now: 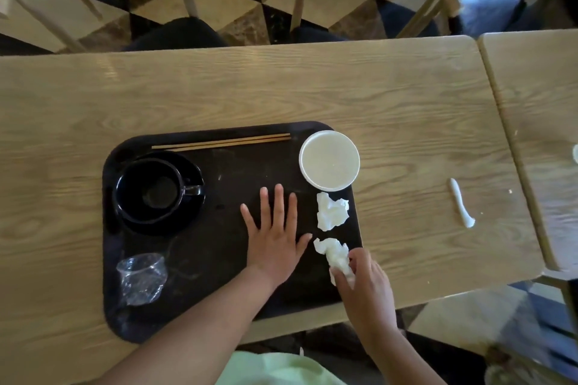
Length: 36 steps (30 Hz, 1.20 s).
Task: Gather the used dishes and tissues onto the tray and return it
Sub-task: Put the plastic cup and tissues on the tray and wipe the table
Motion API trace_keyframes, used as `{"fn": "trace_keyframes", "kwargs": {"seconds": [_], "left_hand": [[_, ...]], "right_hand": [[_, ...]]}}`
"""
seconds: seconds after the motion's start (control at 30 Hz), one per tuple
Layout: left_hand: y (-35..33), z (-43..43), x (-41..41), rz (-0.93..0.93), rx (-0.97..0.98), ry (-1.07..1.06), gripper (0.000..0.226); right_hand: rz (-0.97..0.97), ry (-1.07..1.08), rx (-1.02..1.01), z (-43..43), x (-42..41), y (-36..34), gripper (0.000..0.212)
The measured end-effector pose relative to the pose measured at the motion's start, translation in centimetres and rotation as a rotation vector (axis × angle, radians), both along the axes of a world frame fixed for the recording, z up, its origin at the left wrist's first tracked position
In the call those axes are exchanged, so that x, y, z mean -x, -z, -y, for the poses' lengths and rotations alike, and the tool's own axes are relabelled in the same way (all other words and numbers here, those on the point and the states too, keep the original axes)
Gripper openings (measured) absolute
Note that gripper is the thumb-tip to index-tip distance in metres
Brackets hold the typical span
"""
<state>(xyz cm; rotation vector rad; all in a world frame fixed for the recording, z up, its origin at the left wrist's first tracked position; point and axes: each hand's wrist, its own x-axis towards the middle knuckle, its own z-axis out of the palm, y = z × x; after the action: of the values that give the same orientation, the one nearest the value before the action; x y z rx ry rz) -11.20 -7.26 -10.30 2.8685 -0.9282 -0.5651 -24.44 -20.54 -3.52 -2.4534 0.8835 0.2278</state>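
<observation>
My right hand pinches a crumpled tissue at the tray's near right edge; left hand lies flat, fingers spread, empty, on the tray. Second tissue just beyond, white bowl farther.

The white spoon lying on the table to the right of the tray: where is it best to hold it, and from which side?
Probably pinch the white spoon at its thin handle, the far end, coming from above. It lies flat on the table, with free space around it.
</observation>
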Motion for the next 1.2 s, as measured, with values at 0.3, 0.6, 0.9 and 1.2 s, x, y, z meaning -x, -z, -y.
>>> {"fn": "trace_keyframes", "kwargs": {"seconds": [0.3, 0.6, 0.9, 1.2], "left_hand": [[1.1, 0.7, 0.5, 0.113, -0.046, -0.080, 0.083], [1.6, 1.0, 0.6, 0.163, -0.054, -0.105, 0.082], [1.8, 0.8, 0.7, 0.157, 0.010, -0.096, 0.082], [1.0, 1.1, 0.7, 0.108, -0.053, -0.116, 0.080]], "right_hand": [[0.096, -0.174, -0.014, 3.1, -0.8, 0.7, 0.035], [-0.017, -0.385, 0.077, 2.9, -4.7, 1.3, 0.014], [0.247, -0.003, -0.252, 2.8, -4.3, 1.1, 0.012], [0.467, 0.435, -0.673, 5.2, -4.9, -0.8, 0.005]]}}
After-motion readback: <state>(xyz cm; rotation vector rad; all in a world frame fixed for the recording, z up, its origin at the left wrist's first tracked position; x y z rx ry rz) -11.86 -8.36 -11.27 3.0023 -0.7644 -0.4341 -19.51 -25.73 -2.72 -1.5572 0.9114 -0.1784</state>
